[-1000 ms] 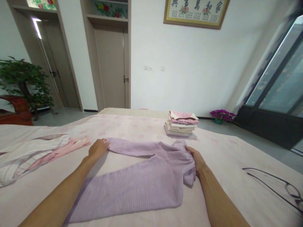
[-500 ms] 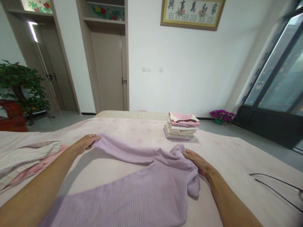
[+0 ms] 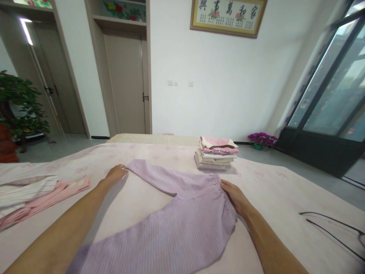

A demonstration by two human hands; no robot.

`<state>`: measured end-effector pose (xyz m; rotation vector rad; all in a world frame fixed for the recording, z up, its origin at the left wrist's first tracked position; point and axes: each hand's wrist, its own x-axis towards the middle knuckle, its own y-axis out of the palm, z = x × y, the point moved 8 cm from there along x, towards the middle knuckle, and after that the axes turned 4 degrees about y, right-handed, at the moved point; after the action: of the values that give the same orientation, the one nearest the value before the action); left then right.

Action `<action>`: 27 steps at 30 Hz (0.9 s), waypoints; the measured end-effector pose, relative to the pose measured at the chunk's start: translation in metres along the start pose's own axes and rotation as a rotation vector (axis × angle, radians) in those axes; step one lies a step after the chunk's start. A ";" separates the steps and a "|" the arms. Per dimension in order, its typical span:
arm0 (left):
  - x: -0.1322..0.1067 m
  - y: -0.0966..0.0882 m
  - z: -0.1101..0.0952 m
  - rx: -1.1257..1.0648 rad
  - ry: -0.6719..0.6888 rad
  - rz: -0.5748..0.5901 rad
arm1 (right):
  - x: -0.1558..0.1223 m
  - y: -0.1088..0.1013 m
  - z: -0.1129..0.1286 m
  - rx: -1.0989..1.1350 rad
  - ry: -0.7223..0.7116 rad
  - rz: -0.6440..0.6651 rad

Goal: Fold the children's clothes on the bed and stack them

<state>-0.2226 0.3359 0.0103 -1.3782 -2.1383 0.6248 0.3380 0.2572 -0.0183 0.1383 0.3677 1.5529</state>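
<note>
The purple garment (image 3: 196,220) lies in the middle of the near part of the sheet (image 3: 273,213), its gathered edge to the right and two long parts running left, one along the far side and one toward the near side. The right hand (image 3: 235,197) is at the gathered edge and seems to pinch it, though some fingers are hidden; this probably steadies that end. The left hand (image 3: 115,173) is at the tip of the far part, thumb and fingertips close together; I cannot tell whether they grip the cloth or only touch it. With the hands well apart, the far part lies stretched out between them, likely to keep it straight.

Beyond the garment, on the far right, stands a neat stack of folded clothes (image 3: 216,155), which leaves the near area free for spreading cloth. To the left, striped clothing (image 3: 31,188) and pink clothing (image 3: 67,194) lie loosely together. Glasses (image 3: 332,220) rest at the right, apart from the garment, presumably out of the way.
</note>
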 end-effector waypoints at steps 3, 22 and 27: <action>-0.016 0.007 0.013 0.099 -0.003 0.078 | -0.014 0.006 0.002 -0.080 0.074 0.050; -0.204 -0.057 0.043 0.166 0.180 0.810 | -0.074 -0.017 0.008 -0.597 0.140 0.175; -0.197 -0.066 0.055 0.323 0.151 0.788 | -0.061 -0.049 0.015 -1.202 0.127 -0.009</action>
<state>-0.2335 0.1239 -0.0245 -1.9777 -1.2501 1.0551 0.3910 0.1977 -0.0114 -0.8910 -0.5005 1.5448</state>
